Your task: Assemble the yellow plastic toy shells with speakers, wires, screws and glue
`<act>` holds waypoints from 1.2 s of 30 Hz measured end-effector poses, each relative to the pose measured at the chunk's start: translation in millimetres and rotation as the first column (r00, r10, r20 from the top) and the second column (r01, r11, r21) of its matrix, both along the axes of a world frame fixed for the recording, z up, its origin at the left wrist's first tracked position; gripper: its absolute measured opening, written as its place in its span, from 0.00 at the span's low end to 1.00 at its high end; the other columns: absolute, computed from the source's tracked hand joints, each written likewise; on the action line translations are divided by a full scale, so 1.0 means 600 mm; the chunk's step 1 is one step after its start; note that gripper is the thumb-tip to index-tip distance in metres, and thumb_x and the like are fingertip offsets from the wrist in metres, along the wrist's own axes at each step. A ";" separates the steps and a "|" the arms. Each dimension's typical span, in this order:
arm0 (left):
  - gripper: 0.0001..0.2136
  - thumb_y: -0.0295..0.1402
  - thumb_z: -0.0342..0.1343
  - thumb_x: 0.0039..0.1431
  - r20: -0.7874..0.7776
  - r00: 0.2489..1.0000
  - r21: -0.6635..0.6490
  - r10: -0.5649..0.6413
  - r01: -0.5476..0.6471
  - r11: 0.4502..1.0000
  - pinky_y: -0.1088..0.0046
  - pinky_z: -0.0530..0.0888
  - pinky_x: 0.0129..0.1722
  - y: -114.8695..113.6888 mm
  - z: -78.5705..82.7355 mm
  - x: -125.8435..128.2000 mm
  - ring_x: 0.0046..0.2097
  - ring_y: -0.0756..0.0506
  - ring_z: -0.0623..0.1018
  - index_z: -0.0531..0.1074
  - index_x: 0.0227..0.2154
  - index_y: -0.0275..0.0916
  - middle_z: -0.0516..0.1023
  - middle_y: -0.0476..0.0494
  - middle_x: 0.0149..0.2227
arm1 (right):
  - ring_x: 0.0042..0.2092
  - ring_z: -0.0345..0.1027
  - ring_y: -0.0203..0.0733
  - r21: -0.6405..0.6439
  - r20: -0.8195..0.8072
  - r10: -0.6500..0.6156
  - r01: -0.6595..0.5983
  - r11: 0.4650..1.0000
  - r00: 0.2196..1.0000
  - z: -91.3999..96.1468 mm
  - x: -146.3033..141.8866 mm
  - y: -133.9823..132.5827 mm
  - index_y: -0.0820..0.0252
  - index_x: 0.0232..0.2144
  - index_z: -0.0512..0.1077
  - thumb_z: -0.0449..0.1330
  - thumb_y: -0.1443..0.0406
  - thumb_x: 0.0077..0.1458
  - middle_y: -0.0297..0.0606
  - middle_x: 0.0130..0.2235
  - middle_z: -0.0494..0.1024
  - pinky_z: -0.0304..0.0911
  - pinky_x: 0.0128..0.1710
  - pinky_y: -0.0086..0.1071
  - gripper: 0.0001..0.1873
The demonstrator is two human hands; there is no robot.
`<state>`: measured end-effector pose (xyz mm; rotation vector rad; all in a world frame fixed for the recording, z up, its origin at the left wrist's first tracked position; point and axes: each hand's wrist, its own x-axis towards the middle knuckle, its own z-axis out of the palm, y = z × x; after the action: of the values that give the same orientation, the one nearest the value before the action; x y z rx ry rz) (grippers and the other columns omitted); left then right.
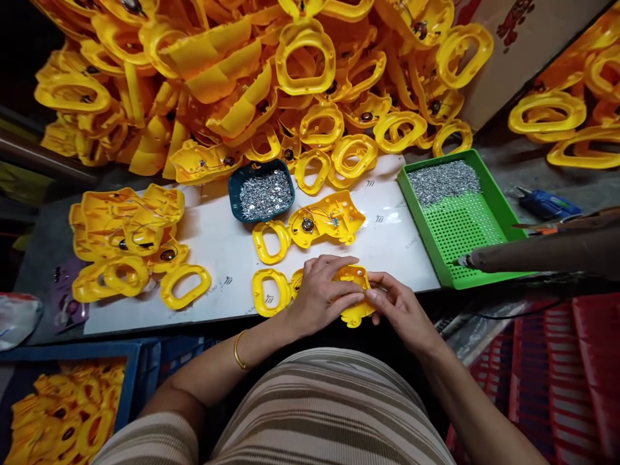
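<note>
My left hand point(322, 290) lies over a yellow plastic shell point(356, 314) at the table's front edge, its fingers bent across the shell's hollow side. The thumb and fingers of my right hand point(394, 303) pinch the shell's right end. A loop-shaped handle point(259, 294) sticks out to the left of the shell, and my left hand covers its middle. Just beyond lies a similar yellow shell point(332, 223), hollow side up, with a round speaker point(307, 225) and thin wires inside. What my fingertips touch inside the shell is partly hidden.
A dark tub point(235, 197) of small screws stands behind the shells. To the right is a green perforated tray point(436, 255) with metal screws; a dark, narrow-tipped tool point(527, 254) reaches over it. More yellow shells point(130, 226) lie left, below a large heap point(217, 71) behind.
</note>
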<state>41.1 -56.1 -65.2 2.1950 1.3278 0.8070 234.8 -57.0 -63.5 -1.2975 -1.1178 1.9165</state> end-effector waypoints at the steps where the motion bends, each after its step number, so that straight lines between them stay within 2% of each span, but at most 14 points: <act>1: 0.08 0.40 0.60 0.62 0.001 1.000 -0.006 -0.027 0.027 1.000 0.60 0.69 0.49 0.005 0.005 -0.009 0.51 0.42 0.73 0.80 0.36 0.45 0.78 0.43 0.53 | 0.30 0.66 0.33 -0.008 -0.004 0.020 -0.020 1.000 1.000 0.004 -0.003 0.000 0.59 0.46 0.70 0.64 0.51 0.54 0.36 0.35 0.76 0.64 0.23 0.24 0.23; 5: 0.19 0.48 0.57 0.62 -0.021 0.982 -0.029 -0.187 0.186 0.982 0.68 0.73 0.43 0.034 0.018 -0.045 0.42 0.45 0.76 0.75 0.46 0.37 0.80 0.42 0.42 | 0.31 0.66 0.32 -0.028 0.001 0.100 -0.099 0.995 0.995 0.024 -0.019 0.001 0.58 0.48 0.68 0.64 0.52 0.55 0.37 0.36 0.75 0.65 0.23 0.23 0.23; 8: 0.21 0.49 0.51 0.65 -0.057 0.940 0.073 -0.336 0.340 0.938 0.70 0.72 0.40 0.059 0.016 -0.066 0.40 0.47 0.75 0.72 0.52 0.40 0.79 0.44 0.41 | 0.28 0.62 0.31 -0.048 0.035 0.115 -0.113 0.992 0.993 0.035 -0.035 0.004 0.57 0.47 0.68 0.64 0.52 0.55 0.34 0.33 0.73 0.63 0.22 0.23 0.23; 14: 0.19 0.47 0.46 0.68 -0.187 0.900 0.256 -0.393 0.431 0.865 0.70 0.68 0.34 0.093 -0.016 -0.068 0.36 0.45 0.73 0.74 0.51 0.43 0.77 0.46 0.32 | 0.29 0.62 0.33 -0.019 0.137 0.127 -0.125 0.992 0.982 0.026 -0.042 0.014 0.58 0.48 0.70 0.63 0.53 0.56 0.35 0.32 0.73 0.64 0.21 0.25 0.21; 16: 0.20 0.47 0.45 0.69 -0.210 0.894 0.296 -0.396 0.444 0.846 0.68 0.69 0.36 0.100 -0.025 -0.060 0.38 0.44 0.74 0.76 0.47 0.40 0.77 0.45 0.31 | 0.29 0.64 0.34 0.020 0.230 0.173 -0.183 0.983 0.958 0.027 -0.028 0.025 0.58 0.48 0.72 0.63 0.52 0.56 0.37 0.34 0.76 0.66 0.22 0.27 0.22; 18: 0.21 0.46 0.44 0.69 -0.236 0.884 0.304 -0.403 0.461 0.834 0.66 0.69 0.38 0.107 -0.027 -0.051 0.40 0.43 0.74 0.76 0.39 0.37 0.77 0.43 0.31 | 0.29 0.66 0.36 0.128 0.379 0.189 -0.253 0.959 0.906 0.039 -0.014 0.046 0.58 0.47 0.75 0.65 0.51 0.54 0.39 0.36 0.77 0.66 0.22 0.29 0.23; 20: 0.20 0.45 0.44 0.69 -0.265 0.875 0.287 -0.405 0.473 0.833 0.65 0.70 0.39 0.115 -0.023 -0.045 0.40 0.42 0.75 0.76 0.36 0.36 0.77 0.43 0.32 | 0.29 0.67 0.38 0.338 0.539 0.070 -0.291 0.895 0.839 0.059 -0.013 0.083 0.56 0.44 0.78 0.67 0.51 0.51 0.40 0.34 0.78 0.64 0.22 0.30 0.22; 23: 0.19 0.47 0.51 0.66 -0.294 0.852 0.263 -0.433 0.507 0.820 0.64 0.70 0.40 0.122 -0.008 -0.048 0.43 0.40 0.75 0.75 0.39 0.34 0.78 0.41 0.37 | 0.31 0.68 0.40 0.665 0.615 -0.244 -0.327 0.672 0.750 0.083 -0.051 0.160 0.53 0.40 0.80 0.64 0.51 0.55 0.41 0.34 0.77 0.63 0.27 0.33 0.16; 24: 0.21 0.49 0.53 0.64 -0.295 0.851 0.264 -0.435 0.510 0.818 0.64 0.70 0.40 0.123 -0.002 -0.051 0.43 0.40 0.75 0.75 0.41 0.33 0.79 0.40 0.38 | 0.32 0.68 0.42 0.708 0.628 -0.291 -0.375 0.599 0.722 0.085 -0.072 0.188 0.53 0.39 0.80 0.62 0.52 0.57 0.41 0.34 0.77 0.64 0.30 0.35 0.15; 26: 0.25 0.52 0.53 0.62 -0.287 0.865 0.286 -0.411 0.487 0.825 0.64 0.70 0.39 0.120 0.008 -0.062 0.44 0.39 0.74 0.74 0.44 0.32 0.79 0.37 0.41 | 0.35 0.68 0.44 0.683 0.704 -0.253 -0.534 0.498 0.664 0.079 -0.119 0.237 0.52 0.37 0.81 0.61 0.54 0.59 0.42 0.33 0.75 0.63 0.35 0.39 0.13; 28: 0.25 0.53 0.52 0.63 -0.285 0.891 0.322 -0.354 0.437 0.840 0.65 0.70 0.39 0.113 0.013 -0.075 0.44 0.40 0.74 0.75 0.43 0.32 0.79 0.37 0.43 | 0.36 0.67 0.46 0.590 0.795 -0.195 -0.657 0.470 0.574 0.064 -0.160 0.272 0.55 0.37 0.82 0.62 0.56 0.57 0.42 0.31 0.73 0.61 0.35 0.40 0.12; 30: 0.23 0.53 0.53 0.63 -0.293 0.912 0.365 -0.287 0.384 0.848 0.65 0.69 0.39 0.105 0.014 -0.086 0.44 0.41 0.74 0.75 0.41 0.34 0.79 0.37 0.46 | 0.35 0.65 0.46 0.533 0.838 -0.172 -0.708 0.464 0.518 0.048 -0.187 0.290 0.55 0.36 0.82 0.64 0.57 0.55 0.41 0.30 0.71 0.57 0.33 0.38 0.11; 33: 0.20 0.51 0.54 0.63 -0.262 0.949 0.442 -0.177 0.281 0.852 0.66 0.69 0.42 0.097 0.009 -0.098 0.46 0.42 0.73 0.77 0.38 0.37 0.79 0.40 0.48 | 0.34 0.63 0.44 0.526 0.838 -0.132 -0.723 0.448 0.529 0.035 -0.201 0.298 0.54 0.32 0.82 0.63 0.60 0.55 0.40 0.29 0.72 0.54 0.34 0.37 0.07; 36: 0.17 0.48 0.53 0.65 -0.216 0.973 0.503 -0.082 0.182 0.845 0.68 0.69 0.44 0.096 0.011 -0.105 0.46 0.43 0.73 0.78 0.35 0.39 0.80 0.42 0.45 | 0.36 0.64 0.44 0.547 0.816 -0.112 -0.696 0.465 0.567 0.040 -0.193 0.297 0.56 0.30 0.80 0.63 0.62 0.53 0.39 0.31 0.76 0.55 0.38 0.38 0.06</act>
<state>-21.9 1.6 -58.7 2.8138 1.1076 1.0208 119.3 121.2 -39.4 -1.2993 -2.5262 0.5349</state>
